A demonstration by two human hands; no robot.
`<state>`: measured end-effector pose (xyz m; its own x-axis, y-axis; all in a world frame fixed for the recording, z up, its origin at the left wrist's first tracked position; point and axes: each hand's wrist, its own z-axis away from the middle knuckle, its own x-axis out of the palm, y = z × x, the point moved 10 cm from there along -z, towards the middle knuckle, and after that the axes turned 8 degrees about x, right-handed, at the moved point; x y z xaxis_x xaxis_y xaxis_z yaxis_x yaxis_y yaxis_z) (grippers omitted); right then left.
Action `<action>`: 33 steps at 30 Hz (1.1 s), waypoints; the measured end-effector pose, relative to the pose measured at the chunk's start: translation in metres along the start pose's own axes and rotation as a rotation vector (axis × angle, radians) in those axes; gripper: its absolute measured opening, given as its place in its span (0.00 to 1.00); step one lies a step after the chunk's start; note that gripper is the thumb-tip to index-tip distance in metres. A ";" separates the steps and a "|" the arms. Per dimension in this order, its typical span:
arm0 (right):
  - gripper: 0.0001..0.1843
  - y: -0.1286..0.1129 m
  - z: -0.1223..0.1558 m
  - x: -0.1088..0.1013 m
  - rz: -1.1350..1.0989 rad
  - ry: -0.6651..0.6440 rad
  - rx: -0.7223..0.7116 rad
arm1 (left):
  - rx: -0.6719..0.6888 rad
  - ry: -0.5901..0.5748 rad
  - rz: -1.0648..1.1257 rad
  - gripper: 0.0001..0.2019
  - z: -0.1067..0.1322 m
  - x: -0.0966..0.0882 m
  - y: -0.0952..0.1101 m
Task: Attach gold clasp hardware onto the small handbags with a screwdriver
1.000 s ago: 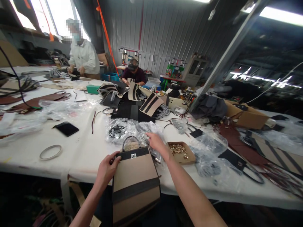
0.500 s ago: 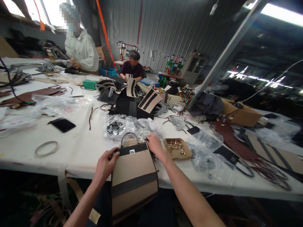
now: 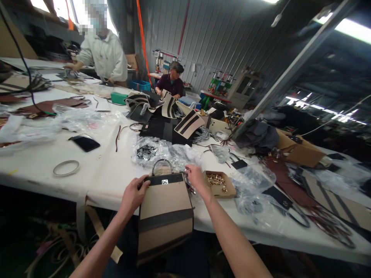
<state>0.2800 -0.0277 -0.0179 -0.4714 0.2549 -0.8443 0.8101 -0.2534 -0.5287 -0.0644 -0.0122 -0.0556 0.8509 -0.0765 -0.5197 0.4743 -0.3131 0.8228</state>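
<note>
Left of centre in the frame, the left hand [image 3: 135, 194] grips the bag [image 3: 165, 200] by its upper left corner, so it is the nearer hand. At lower centre the bag stretches just right of it, long axis running up the frame, handle [image 3: 162, 160] uppermost. By its upper right corner, the right hand [image 3: 197, 179] has its fingertips drawn together; whether on anything, I cannot tell.

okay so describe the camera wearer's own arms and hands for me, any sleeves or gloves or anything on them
The left hand and right hand are ungloved. No sleeve shows on the left forearm or right forearm; both are uncovered down to the picture's bottom edge. I see no watch or bracelet; a ring would be too small to rule out.
</note>
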 end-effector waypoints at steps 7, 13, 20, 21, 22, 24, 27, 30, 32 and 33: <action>0.13 0.023 -0.003 -0.006 -0.311 0.028 0.115 | 0.013 0.006 0.006 0.24 0.002 -0.001 0.003; 0.21 0.020 0.007 -0.012 -0.597 0.032 0.148 | -0.017 -0.010 0.009 0.25 0.001 0.000 -0.001; 0.26 0.001 0.035 -0.011 -0.870 -0.015 0.183 | -0.015 -0.016 0.014 0.26 0.002 0.003 -0.004; 0.28 0.006 0.033 -0.009 -0.884 0.006 0.221 | -0.016 -0.016 0.010 0.26 0.002 0.003 -0.004; 0.31 0.012 0.030 -0.009 -0.882 0.033 0.252 | -0.018 -0.016 0.005 0.26 0.002 0.003 -0.004; 0.31 0.025 0.021 -0.008 -0.845 0.073 0.283 | -0.020 -0.017 -0.005 0.26 0.002 0.002 -0.004; 0.28 0.039 0.008 -0.006 -0.782 0.093 0.281 | -0.017 -0.024 -0.011 0.26 0.001 0.003 -0.004; 0.24 0.046 0.000 -0.001 -0.756 0.106 0.262 | -0.015 -0.018 -0.008 0.26 0.001 0.003 -0.005; 0.21 0.048 -0.002 0.003 -0.747 0.107 0.250 | -0.016 -0.012 -0.006 0.26 0.001 0.003 -0.005; 0.19 0.049 -0.003 0.004 -0.743 0.108 0.246 | -0.016 -0.012 -0.007 0.26 0.001 0.003 -0.005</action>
<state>0.3185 -0.0364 -0.0469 -0.8122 0.5241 -0.2562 0.1903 -0.1770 -0.9656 -0.0645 -0.0115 -0.0620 0.8449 -0.0858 -0.5280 0.4838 -0.2983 0.8227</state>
